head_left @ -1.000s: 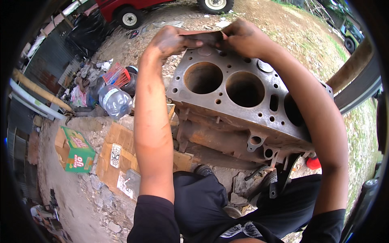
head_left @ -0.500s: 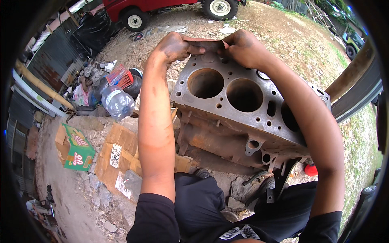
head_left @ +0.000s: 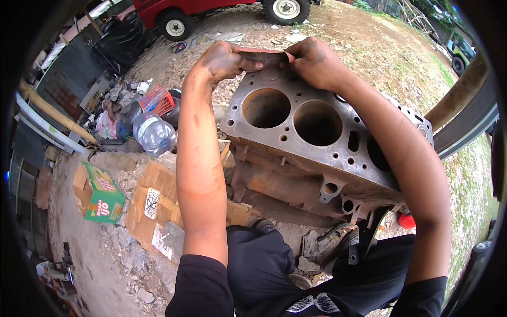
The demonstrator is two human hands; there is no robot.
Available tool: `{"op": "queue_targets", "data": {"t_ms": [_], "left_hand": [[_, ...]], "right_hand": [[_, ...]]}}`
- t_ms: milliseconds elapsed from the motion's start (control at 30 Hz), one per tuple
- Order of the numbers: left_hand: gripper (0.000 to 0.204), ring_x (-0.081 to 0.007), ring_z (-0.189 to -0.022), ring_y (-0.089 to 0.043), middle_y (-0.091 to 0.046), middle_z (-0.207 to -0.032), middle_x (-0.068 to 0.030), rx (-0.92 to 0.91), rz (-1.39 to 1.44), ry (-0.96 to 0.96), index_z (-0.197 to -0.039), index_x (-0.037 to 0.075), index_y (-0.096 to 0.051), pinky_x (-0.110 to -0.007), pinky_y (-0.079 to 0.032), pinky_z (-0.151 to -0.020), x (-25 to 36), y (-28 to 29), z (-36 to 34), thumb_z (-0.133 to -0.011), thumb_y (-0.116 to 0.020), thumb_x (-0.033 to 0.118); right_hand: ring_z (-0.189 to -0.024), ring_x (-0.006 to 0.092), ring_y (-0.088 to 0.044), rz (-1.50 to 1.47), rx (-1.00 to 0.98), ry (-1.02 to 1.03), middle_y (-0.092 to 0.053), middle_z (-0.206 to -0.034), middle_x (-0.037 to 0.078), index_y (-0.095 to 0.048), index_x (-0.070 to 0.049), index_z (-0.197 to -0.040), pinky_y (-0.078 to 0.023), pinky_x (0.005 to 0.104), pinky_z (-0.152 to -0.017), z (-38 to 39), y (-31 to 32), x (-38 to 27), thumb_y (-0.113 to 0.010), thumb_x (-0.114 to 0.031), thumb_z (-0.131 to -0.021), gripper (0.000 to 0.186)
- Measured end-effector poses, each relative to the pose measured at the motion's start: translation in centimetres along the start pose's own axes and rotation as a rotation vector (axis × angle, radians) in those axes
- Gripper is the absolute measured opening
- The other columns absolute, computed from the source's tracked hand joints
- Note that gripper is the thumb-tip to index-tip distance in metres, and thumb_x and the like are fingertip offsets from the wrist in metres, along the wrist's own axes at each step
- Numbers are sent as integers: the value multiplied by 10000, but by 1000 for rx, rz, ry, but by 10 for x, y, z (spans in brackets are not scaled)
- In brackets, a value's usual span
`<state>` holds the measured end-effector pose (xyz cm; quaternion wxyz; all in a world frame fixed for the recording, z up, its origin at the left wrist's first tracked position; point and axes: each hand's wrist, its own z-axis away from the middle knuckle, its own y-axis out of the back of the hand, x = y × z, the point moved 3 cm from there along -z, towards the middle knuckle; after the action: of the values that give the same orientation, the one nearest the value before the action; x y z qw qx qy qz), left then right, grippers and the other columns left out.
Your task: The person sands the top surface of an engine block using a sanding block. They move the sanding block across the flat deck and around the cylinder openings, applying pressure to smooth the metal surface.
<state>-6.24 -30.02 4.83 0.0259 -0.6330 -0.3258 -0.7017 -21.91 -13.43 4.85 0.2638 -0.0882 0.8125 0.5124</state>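
Both arms reach out over a bare metal engine block (head_left: 314,154), its flat top face turned up with large round cylinder bores (head_left: 318,124). At the block's far left end, a reddish-brown strip of sandpaper (head_left: 266,56) is stretched between my hands. My left hand (head_left: 222,62) pinches its left end, thumb underneath. My right hand (head_left: 316,62) is closed on the other end, where the edge curls up. The sheet hides part of the block's far edge, and my right forearm covers part of the bores farther right.
Flattened cardboard (head_left: 153,198) and a green carton (head_left: 100,193) lie on the ground at left. Beyond them are a clear plastic jug (head_left: 153,132) and a red crate (head_left: 156,100). A red vehicle (head_left: 211,11) stands at the back; a wooden post (head_left: 454,98) rises at right.
My left forearm and hand have shifted slightly left. My right hand has moved up a little; both still grip the sandpaper.
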Motion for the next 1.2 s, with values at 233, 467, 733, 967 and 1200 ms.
{"op": "queue_targets", "data": {"t_ms": [233, 467, 733, 967, 1200], "left_hand": [[327, -53, -606, -415, -700, -791, 31, -23, 70, -30, -1148, 81, -878, -240, -320, -541, -4, -2, -7, -823, -902, 56], [321, -71, -641, -448, -649, -755, 45, 17, -119, 12, -1187, 64, -864, -272, -359, -586, 14, -2, 16, -888, -889, 179], [274, -69, -618, -464, -722, -794, 18, 35, -51, -75, -1122, 96, -887, -270, -360, -557, -17, 1, -12, -853, -911, 138], [237, -66, -576, -394, -682, -738, 39, -1, -101, 61, -1073, 98, -896, -293, -286, -509, 1, 6, 2, -842, -926, 138], [254, -85, -711, -547, -740, -805, 25, 41, -122, -104, -1077, 85, -894, -306, -451, -661, -16, 6, -12, -838, -929, 165]], "right_hand": [[-764, 189, -723, -32, 14, -16, -772, -807, 149, -823, -20, -998, -571, 409, -780, 8, 1, -2, -650, -149, -1011, 216], [-796, 255, -762, 56, 39, 20, -792, -869, 197, -834, -26, -1036, -586, 425, -810, 0, -1, -5, -679, -169, -996, 214], [-839, 298, -786, 41, 25, -7, -802, -913, 206, -844, -42, -1046, -596, 438, -845, 17, 1, -10, -683, -166, -991, 211], [-932, 465, -763, 13, 59, 39, -783, -957, 258, -854, -70, -1016, -600, 526, -890, 0, -2, -2, -740, -321, -986, 277], [-895, 330, -795, 5, 19, -28, -805, -969, 219, -839, -47, -1116, -602, 436, -858, 25, 0, -19, -708, -200, -1011, 227]]}}
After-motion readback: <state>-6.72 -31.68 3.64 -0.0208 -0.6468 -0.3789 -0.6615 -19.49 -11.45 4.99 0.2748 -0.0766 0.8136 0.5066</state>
